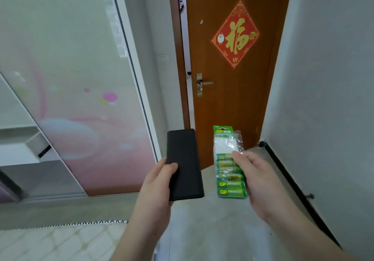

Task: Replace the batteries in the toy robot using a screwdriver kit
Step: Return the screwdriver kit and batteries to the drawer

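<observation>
My left hand (156, 181) grips a long flat black case (184, 163), probably the screwdriver kit, held upright in front of me. My right hand (257, 179) holds a green GP battery pack (229, 171) by its side; the upper part of its clear blister is torn open and empty, and several batteries sit in the lower part. Case and pack are held side by side, a little apart. No toy robot is in view.
A brown wooden door (232, 98) with a red diamond decoration (235, 35) and a metal handle (204, 83) stands ahead, slightly ajar. A frosted sliding panel (81, 88) is at the left, a grey wall (327, 78) at the right, a pale mat (60, 242) at the lower left.
</observation>
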Available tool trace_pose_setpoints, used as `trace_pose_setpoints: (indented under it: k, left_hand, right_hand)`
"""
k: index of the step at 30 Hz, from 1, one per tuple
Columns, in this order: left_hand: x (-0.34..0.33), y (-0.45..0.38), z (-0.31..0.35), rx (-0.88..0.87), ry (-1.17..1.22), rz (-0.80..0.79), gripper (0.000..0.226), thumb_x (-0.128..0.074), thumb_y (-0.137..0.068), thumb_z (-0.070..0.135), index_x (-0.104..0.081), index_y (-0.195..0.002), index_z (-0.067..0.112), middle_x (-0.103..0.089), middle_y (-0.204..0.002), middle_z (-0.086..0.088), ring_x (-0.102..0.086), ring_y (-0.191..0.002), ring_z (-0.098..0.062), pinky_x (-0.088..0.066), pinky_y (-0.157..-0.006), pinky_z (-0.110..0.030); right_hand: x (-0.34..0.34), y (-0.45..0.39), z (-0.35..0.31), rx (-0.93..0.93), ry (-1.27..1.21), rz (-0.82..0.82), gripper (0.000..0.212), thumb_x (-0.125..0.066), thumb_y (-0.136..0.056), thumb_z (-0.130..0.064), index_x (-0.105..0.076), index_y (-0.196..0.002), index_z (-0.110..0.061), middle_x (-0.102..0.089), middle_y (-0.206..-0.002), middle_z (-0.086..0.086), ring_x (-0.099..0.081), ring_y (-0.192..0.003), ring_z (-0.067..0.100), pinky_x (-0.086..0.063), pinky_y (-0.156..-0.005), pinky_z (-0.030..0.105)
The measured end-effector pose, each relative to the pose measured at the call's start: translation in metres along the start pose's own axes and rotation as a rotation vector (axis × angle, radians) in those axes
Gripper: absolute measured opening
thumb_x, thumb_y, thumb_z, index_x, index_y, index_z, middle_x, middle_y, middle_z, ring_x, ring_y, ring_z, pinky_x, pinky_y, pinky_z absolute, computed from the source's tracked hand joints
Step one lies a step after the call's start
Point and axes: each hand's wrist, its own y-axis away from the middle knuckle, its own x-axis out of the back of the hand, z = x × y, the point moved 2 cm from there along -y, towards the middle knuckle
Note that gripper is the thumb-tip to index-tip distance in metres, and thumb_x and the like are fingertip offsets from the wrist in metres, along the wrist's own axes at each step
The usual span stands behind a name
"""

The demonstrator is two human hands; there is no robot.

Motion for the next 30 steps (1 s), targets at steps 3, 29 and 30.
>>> trace_pose_setpoints:
  k: [3,29,30]
  left_hand:
    - [-0.021,-0.023,0.0,-0.016,-0.004,0.028,0.023,-0.047,-0.096,0.011,-0.068,-0.101,0.018,-0.074,-0.085,-0.003,-0.068,-0.069,-0.01,-0.05,-0.051,-0.02]
    - [0.074,-0.233,0.051,-0.157,0.042,0.36,0.029,-0.047,-0.096,0.01,-0.066,-0.114,0.023,-0.073,-0.099,-0.001,-0.066,-0.077,-0.008,-0.049,-0.059,-0.022]
    - [0.081,-0.243,0.056,-0.16,0.034,0.358,0.029,-0.047,-0.095,0.01,-0.066,-0.113,0.024,-0.073,-0.1,-0.002,-0.066,-0.079,-0.01,-0.048,-0.063,-0.026]
  right_hand:
    - [0.008,-0.032,-0.003,-0.018,0.012,-0.035,0.024,-0.056,-0.094,-0.031,-0.063,-0.102,-0.01,-0.073,-0.093,0.008,-0.073,-0.084,0.022,-0.059,-0.071,0.037]
    - [-0.176,-0.278,-0.018,-0.061,0.125,-0.413,0.025,-0.057,-0.094,-0.031,-0.064,-0.097,-0.007,-0.072,-0.091,0.012,-0.072,-0.085,0.026,-0.057,-0.082,0.045]
    - [-0.188,-0.285,-0.019,-0.052,0.126,-0.422,0.025,-0.057,-0.094,-0.031,-0.064,-0.096,-0.008,-0.072,-0.09,0.011,-0.072,-0.085,0.026,-0.057,-0.082,0.045]
